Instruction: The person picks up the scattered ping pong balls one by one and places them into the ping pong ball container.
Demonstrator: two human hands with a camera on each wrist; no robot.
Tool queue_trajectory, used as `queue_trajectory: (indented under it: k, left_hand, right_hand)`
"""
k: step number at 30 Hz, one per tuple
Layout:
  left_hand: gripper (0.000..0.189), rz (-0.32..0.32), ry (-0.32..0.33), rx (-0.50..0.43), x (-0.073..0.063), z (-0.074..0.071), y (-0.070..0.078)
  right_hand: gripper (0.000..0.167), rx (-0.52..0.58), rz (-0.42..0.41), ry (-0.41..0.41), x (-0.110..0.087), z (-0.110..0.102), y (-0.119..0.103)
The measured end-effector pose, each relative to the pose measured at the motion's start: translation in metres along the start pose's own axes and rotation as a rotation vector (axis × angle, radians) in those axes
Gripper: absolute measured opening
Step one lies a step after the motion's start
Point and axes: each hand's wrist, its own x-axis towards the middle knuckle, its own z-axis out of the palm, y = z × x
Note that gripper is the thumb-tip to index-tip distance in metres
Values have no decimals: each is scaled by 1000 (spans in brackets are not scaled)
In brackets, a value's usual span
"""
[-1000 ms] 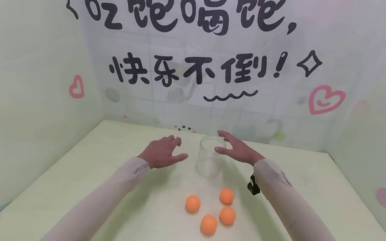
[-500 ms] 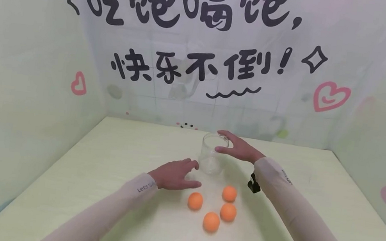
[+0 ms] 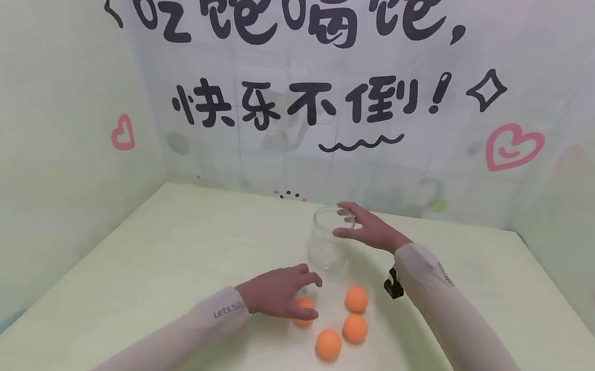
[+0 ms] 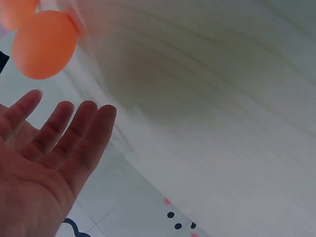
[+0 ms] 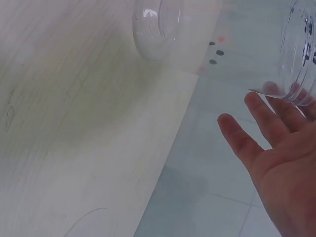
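Observation:
In the head view, my left hand point(image 3: 281, 291) reaches low over an orange ball point(image 3: 304, 313), which its thumb and palm partly cover. Its fingers are spread and hold nothing. The left wrist view shows that hand's relaxed fingers point(image 4: 94, 133) beside a near orange ball point(image 4: 45, 44). Farther back, a clear glass jar point(image 3: 326, 246) stands upright on the table. My right hand point(image 3: 371, 229) grips its rim from the right, thumb at the front and fingers behind. From the right wrist, fingertips point(image 5: 256, 101) show right at the jar's rim point(image 5: 289, 59).
More orange balls lie on the table point(image 3: 228, 226): one ball point(image 3: 357, 299) below the jar, others nearer me, two at the bottom edge. A small black piece point(image 3: 393, 284) shows under the right sleeve. Printed cloth walls point(image 3: 235, 161) close off the back and both sides.
My left hand has come down and to the right, from the left of the jar to over the nearest ball. The right hand stays at the jar's rim.

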Motion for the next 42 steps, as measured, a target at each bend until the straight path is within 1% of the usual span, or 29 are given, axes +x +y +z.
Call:
queue_trajectory:
  k: [3, 5, 10, 14, 17, 23, 29, 33, 38, 42]
  left_hand:
    - [49, 47, -6, 37, -1, 8, 5]
    - [47, 66, -8, 47, -1, 11, 7]
    - [42, 93, -28, 71, -3, 13, 10]
    - [29, 115, -44, 81, -4, 14, 11]
    - [24, 115, -47, 90, -4, 14, 10]
    - [21, 116, -49, 97, -3, 8, 9]
    - [20, 134, -51, 87, -3, 5, 8]
    - [21, 119, -62, 121, -1, 2, 8]
    - [23, 100, -55, 148, 5, -10, 6]
    - [24, 89, -36, 164, 8, -24, 4]
  right_hand:
    - [73, 22, 18, -13, -5, 2, 2]
    - [73, 42, 12, -14, -5, 3, 3]
    - [72, 96, -7, -22, -3, 5, 3]
    - [72, 109, 1, -26, -3, 4, 3]
    - [72, 120, 17, -24, -2, 3, 3]
    - [72, 126, 44, -17, -1, 3, 4]
    - [74, 128, 42, -19, 0, 4, 8]
    - [73, 134, 43, -13, 0, 4, 10]
    - [72, 131, 52, 10, 0, 2, 8]
    - [75, 128, 51, 3, 4, 3, 6]
